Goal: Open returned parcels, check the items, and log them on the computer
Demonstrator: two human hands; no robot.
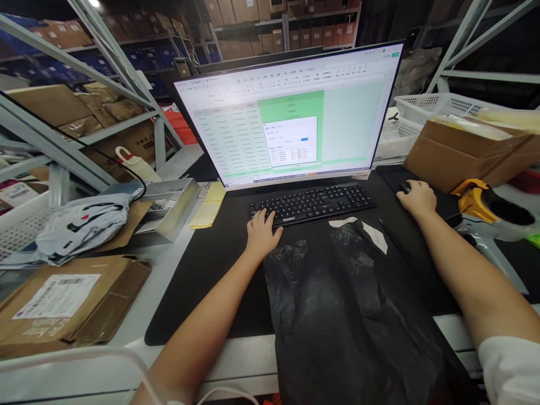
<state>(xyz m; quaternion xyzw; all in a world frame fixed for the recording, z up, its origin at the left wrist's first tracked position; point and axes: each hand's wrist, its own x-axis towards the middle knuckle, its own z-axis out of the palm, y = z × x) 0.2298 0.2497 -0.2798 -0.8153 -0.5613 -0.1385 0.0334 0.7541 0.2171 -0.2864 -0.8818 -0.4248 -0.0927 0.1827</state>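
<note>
My left hand (261, 230) lies flat with fingers stretched onto the left end of a black keyboard (314, 202). My right hand (415, 197) is curled over a black mouse (404, 187) on the black desk mat (202, 264). A crumpled black plastic bag (341, 315) lies on the mat between my forearms, with a white label (375, 233) at its far end. Behind the keyboard a wide monitor (291, 112) shows a spreadsheet with a green column and a white dialog box.
A yellow-and-black handheld scanner (485, 208) and an open cardboard box (464, 149) sit at right, a white basket (422, 109) behind them. At left lie a metal tray (169, 208), yellow sticky notes (208, 208), a grey mailer bag (80, 225) and a labelled brown parcel (71, 304). Shelving stands behind.
</note>
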